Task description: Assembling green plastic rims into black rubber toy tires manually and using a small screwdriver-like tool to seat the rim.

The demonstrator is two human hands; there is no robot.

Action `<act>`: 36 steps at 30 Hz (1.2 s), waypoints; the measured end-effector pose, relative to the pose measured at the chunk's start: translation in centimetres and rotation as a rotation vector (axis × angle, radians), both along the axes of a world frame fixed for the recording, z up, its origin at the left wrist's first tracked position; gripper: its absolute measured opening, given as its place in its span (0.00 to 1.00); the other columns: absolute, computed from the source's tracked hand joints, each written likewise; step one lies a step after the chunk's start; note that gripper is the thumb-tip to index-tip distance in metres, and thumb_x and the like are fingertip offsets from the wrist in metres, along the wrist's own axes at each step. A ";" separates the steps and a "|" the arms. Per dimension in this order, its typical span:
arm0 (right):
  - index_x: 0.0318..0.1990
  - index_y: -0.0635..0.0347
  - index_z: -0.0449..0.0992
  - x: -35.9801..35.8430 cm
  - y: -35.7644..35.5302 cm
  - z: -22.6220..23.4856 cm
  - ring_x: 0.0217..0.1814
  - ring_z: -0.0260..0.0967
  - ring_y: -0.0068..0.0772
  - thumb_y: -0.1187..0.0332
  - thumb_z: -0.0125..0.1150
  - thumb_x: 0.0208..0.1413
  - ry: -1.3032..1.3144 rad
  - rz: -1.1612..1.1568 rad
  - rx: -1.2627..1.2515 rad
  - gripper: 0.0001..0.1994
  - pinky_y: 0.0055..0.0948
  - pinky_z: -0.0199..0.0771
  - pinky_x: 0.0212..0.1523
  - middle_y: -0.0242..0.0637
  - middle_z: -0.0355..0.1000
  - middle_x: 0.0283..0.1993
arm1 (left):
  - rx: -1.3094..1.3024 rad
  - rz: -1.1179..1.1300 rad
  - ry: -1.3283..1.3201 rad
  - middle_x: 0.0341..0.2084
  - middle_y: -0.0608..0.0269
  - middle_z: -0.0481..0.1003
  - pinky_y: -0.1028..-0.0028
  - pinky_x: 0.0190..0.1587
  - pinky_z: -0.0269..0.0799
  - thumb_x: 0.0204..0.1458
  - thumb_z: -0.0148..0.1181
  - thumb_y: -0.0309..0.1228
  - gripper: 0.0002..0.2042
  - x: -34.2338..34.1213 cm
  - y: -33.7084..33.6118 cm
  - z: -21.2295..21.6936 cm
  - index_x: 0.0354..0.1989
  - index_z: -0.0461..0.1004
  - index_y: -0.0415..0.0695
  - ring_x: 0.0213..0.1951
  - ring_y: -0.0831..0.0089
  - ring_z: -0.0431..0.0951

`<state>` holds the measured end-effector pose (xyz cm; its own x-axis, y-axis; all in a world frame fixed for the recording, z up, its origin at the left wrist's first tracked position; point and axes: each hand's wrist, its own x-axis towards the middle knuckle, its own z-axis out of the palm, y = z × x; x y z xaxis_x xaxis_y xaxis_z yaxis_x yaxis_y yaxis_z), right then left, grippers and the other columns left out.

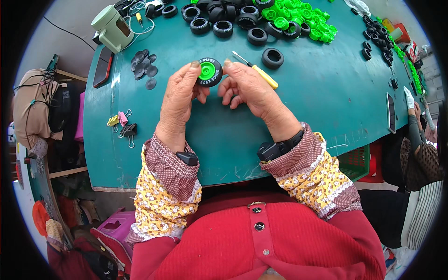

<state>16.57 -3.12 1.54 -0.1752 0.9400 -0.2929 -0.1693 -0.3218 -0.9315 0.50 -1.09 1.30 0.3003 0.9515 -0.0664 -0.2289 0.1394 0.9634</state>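
My left hand (178, 92) pinches a small toy wheel (207, 71) between thumb and fingers, above the table. The wheel is a black tyre with pale lettering and a bright green hub seated in its middle. Just right of it is my right hand (250, 87), its fingers loosely bent and apart, nothing visible in them; the thumb tip is close to the tyre's edge. Beyond the right hand lie a screwdriver (264, 76) with a yellow handle and a single black tyre (272, 58).
Piled tyres (223, 29) and green hubs (322, 25) cover the far side of the green table (224, 140). At left are black discs (139, 65), binder clips (124, 122), a phone (103, 66) and a pale green mug (112, 29). Another person's gloved hand (409, 99) is at far right.
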 end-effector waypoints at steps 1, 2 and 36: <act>0.34 0.61 0.67 -0.2 0.0 -0.1 0.18 0.64 0.21 0.45 0.41 0.53 0.043 0.035 0.003 0.24 0.17 0.63 0.16 0.35 0.66 0.20 | 0.002 0.013 0.010 0.19 0.67 0.70 0.87 0.16 0.60 0.52 0.50 0.38 0.15 0.1 0.0 0.0 0.36 0.70 0.37 0.16 0.84 0.67; 0.35 0.60 0.66 -0.3 -0.2 -0.3 0.19 0.64 0.20 0.49 0.42 0.55 0.087 0.071 0.002 0.21 0.15 0.64 0.17 0.34 0.67 0.22 | 0.002 0.028 0.020 0.19 0.67 0.70 0.87 0.16 0.60 0.52 0.49 0.39 0.15 0.2 -0.1 -0.1 0.36 0.70 0.38 0.16 0.84 0.66; 0.49 0.64 0.62 -1.3 -0.4 -1.0 0.37 0.67 0.29 0.67 0.61 0.42 -0.253 -0.105 0.577 0.25 0.24 0.68 0.34 0.43 0.67 0.40 | -0.071 -0.057 -0.250 0.35 0.59 0.72 0.77 0.39 0.70 0.50 0.52 0.32 0.16 -0.7 0.5 -1.0 0.45 0.66 0.35 0.36 0.75 0.73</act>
